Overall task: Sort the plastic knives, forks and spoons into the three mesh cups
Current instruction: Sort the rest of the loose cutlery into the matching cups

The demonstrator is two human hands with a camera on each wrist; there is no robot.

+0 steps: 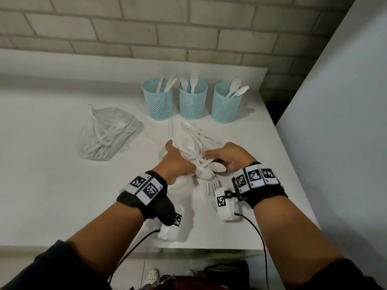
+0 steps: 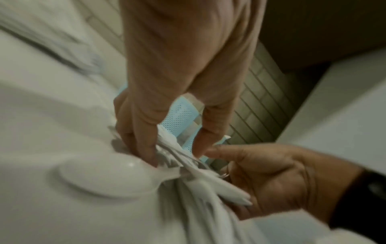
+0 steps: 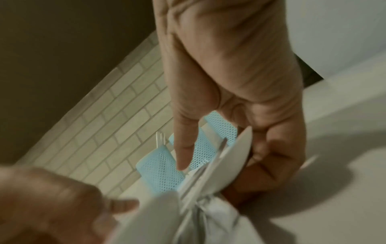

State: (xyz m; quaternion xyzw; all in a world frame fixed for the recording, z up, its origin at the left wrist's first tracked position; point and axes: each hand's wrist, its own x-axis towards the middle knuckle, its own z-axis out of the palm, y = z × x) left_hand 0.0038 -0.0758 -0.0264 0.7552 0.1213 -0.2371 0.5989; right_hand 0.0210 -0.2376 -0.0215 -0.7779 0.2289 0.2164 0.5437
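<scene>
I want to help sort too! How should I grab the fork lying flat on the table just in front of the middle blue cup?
Pinch the fork by its thin handle, coming from above on your near side; its prongs point toward the middle cup.

The cutlery pile is white plastic, smooth with a faint sheen; one spoon shows a glossy highlight on its bowl. The three mesh cups are pale blue perforated plastic, matt. At 9 o'clock of the pile, a bag is thin, clear, crinkled film. The bench looks smooth, matt white. Behind, the brick wall is rough and dull.
</scene>
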